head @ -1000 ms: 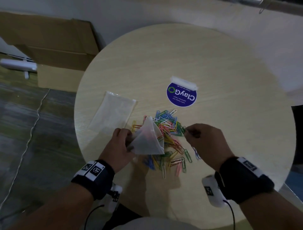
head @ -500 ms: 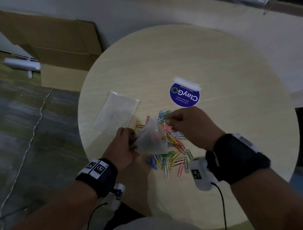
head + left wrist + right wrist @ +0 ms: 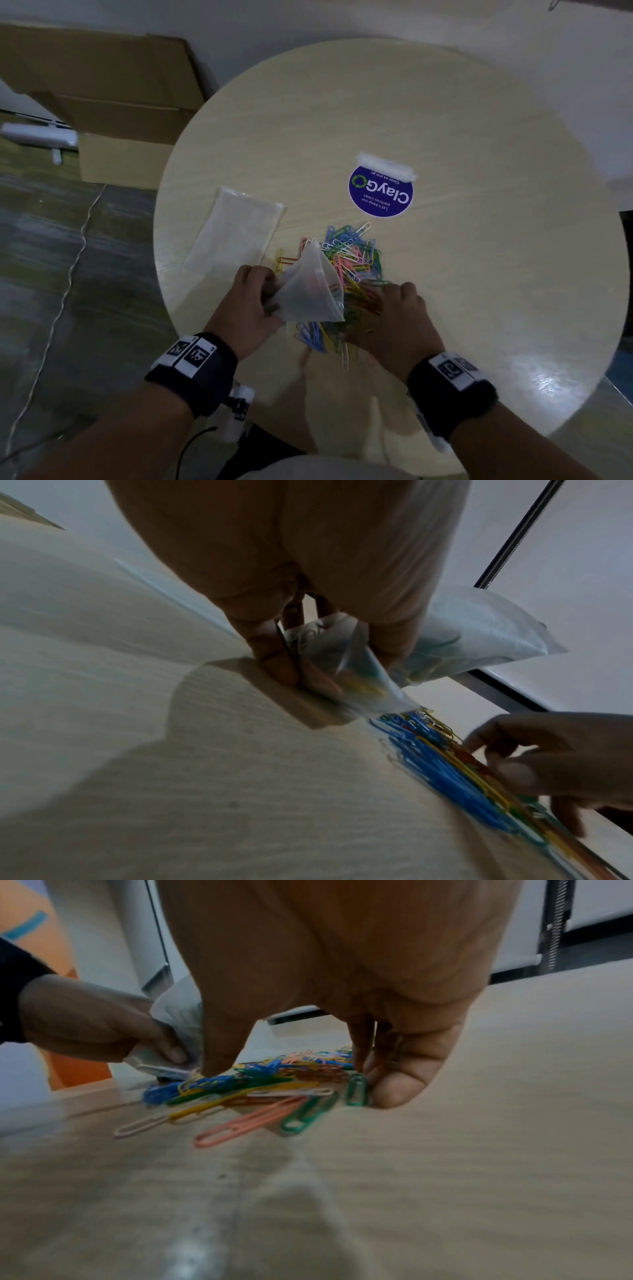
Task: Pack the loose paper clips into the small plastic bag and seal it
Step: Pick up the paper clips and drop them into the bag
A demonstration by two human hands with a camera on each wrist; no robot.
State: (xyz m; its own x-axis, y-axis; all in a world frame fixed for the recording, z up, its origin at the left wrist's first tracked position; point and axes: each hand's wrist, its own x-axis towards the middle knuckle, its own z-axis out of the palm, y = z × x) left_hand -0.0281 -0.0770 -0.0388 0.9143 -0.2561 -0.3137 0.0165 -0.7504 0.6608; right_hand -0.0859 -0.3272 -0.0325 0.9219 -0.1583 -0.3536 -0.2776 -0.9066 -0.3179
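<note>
A pile of coloured paper clips (image 3: 352, 260) lies mid-table, and my right hand (image 3: 394, 318) is down on its near right part. In the right wrist view the thumb and curled fingers (image 3: 394, 1088) straddle a bunch of clips (image 3: 274, 1080), and a green clip stands on end against a fingertip. My left hand (image 3: 251, 301) pinches the small plastic bag (image 3: 308, 291) by one end, lifted just above the pile's left edge with its mouth facing the clips. A few clips show through the bag (image 3: 472, 642).
A second flat, clear bag (image 3: 236, 233) lies left of the pile on the round wooden table (image 3: 462, 291). A blue round sticker (image 3: 380, 192) sits behind the pile. A cardboard box (image 3: 102, 85) stands on the floor beyond the table's left edge.
Half a second ago my right hand was up at the bag's mouth; it has come back down onto the near side of the pile. The left hand and bag barely moved.
</note>
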